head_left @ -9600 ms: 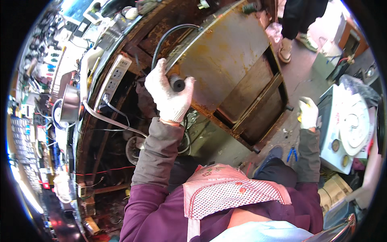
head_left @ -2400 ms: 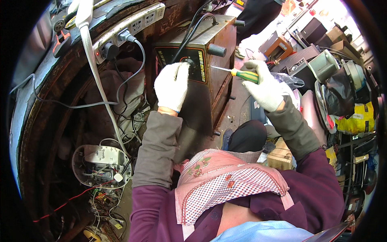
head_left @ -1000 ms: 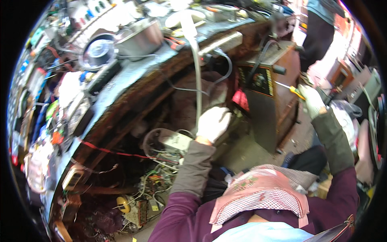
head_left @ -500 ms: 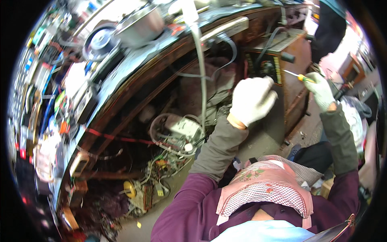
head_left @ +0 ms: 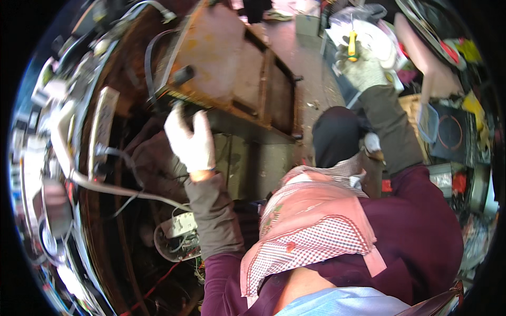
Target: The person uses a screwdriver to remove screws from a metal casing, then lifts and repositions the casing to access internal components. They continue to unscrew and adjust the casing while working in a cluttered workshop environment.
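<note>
My left hand [head_left: 188,139], in a white knit glove, has thumb and fingers apart at the dark front panel [head_left: 182,99] of a rusty metal appliance [head_left: 208,68]; the fingertips are partly lost against the panel. The appliance shows its stained top and side, with a dark round foot [head_left: 183,73] on a corner. My gloved right hand [head_left: 363,71], off to the appliance's right, grips a yellow-handled screwdriver [head_left: 352,47] with its shaft pointing away from me.
A rusty bench [head_left: 113,68] carrying a power strip [head_left: 103,126] and clutter runs along the left. An opened device [head_left: 176,226] with wires lies beneath it. Piled items, including a black hotplate [head_left: 448,139], fill the right. Another person's dark legs [head_left: 253,8] show at the top.
The view has swung toward the right. My left hand has moved up to the appliance's panel. The screwdriver has turned from pointing left at the appliance to pointing away from me, farther from it.
</note>
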`<action>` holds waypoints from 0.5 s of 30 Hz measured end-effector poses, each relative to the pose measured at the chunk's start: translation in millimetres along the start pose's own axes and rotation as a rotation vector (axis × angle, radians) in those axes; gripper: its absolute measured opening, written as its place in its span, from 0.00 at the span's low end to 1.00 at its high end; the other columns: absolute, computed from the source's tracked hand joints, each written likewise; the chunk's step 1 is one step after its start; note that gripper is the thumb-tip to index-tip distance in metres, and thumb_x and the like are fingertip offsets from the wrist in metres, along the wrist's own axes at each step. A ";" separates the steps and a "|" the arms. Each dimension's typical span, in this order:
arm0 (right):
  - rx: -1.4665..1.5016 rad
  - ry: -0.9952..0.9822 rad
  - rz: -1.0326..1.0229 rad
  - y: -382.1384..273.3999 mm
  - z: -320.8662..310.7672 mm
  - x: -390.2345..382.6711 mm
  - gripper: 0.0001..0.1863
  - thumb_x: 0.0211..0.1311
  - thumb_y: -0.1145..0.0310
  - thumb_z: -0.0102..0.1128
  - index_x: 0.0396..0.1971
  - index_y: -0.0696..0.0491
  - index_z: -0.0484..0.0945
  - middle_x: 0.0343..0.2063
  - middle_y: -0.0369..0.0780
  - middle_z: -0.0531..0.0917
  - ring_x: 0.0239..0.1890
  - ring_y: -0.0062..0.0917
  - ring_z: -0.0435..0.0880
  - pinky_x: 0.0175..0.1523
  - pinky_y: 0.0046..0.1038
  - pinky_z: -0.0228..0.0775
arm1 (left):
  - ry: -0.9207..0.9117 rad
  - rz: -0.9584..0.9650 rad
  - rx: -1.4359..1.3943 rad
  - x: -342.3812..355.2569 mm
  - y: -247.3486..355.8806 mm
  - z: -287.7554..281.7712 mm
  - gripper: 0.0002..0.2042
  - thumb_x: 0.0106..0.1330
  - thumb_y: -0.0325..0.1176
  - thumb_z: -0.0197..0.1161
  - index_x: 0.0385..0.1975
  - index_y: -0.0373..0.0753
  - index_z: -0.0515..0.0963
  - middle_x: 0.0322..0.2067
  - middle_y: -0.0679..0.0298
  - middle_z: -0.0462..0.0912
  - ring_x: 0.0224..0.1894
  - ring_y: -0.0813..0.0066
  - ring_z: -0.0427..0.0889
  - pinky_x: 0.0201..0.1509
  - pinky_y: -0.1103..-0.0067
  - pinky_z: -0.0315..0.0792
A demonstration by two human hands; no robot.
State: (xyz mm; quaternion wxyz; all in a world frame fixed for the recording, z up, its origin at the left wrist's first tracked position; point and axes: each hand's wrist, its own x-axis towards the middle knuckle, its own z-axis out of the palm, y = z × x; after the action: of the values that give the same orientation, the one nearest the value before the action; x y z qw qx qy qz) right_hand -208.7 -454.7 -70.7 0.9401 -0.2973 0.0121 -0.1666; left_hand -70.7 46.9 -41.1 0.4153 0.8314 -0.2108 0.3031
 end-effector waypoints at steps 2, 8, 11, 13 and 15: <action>-0.044 0.232 0.010 28.2 -25.4 -14.6 0.17 0.83 0.63 0.62 0.60 0.58 0.82 0.50 0.47 0.88 0.50 0.40 0.89 0.52 0.45 0.85 | 0.060 0.029 0.039 -1.5 -7.9 3.8 0.27 0.74 0.29 0.76 0.72 0.33 0.78 0.64 0.51 0.83 0.64 0.58 0.84 0.73 0.65 0.77; -0.583 0.611 0.264 97.4 -176.3 -39.5 0.10 0.76 0.63 0.77 0.40 0.52 0.87 0.30 0.36 0.88 0.32 0.24 0.86 0.37 0.32 0.77 | 0.137 -0.167 -0.076 -13.1 -6.5 25.6 0.36 0.77 0.27 0.71 0.83 0.36 0.64 0.69 0.53 0.76 0.58 0.66 0.83 0.61 0.69 0.83; -1.006 0.746 0.343 144.1 -262.0 -23.8 0.13 0.72 0.62 0.79 0.38 0.57 0.89 0.31 0.35 0.88 0.32 0.20 0.83 0.37 0.30 0.73 | 0.210 -0.237 -0.282 -13.9 2.6 36.5 0.39 0.76 0.28 0.72 0.84 0.36 0.61 0.75 0.51 0.74 0.71 0.57 0.76 0.77 0.61 0.75; -1.185 0.714 0.283 176.8 -313.9 -14.6 0.11 0.67 0.64 0.74 0.40 0.57 0.91 0.35 0.43 0.94 0.38 0.31 0.91 0.46 0.35 0.81 | 0.210 -0.248 -0.150 -11.1 0.8 49.4 0.43 0.77 0.41 0.75 0.86 0.36 0.59 0.80 0.47 0.66 0.78 0.51 0.70 0.84 0.53 0.66; -1.573 0.629 0.467 193.0 -340.8 11.5 0.17 0.64 0.66 0.75 0.50 0.57 0.91 0.38 0.41 0.95 0.42 0.30 0.92 0.51 0.34 0.82 | 0.183 -0.142 -0.007 -13.8 -14.7 57.5 0.46 0.77 0.48 0.76 0.86 0.35 0.57 0.82 0.44 0.61 0.81 0.48 0.66 0.85 0.51 0.64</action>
State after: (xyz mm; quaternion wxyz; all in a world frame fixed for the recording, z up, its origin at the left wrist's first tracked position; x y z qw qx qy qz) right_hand -180.3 -499.4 -459.0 0.4258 -0.7892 0.4424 0.0126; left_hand -53.0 9.6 -85.9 0.4561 0.8116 -0.1137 0.3468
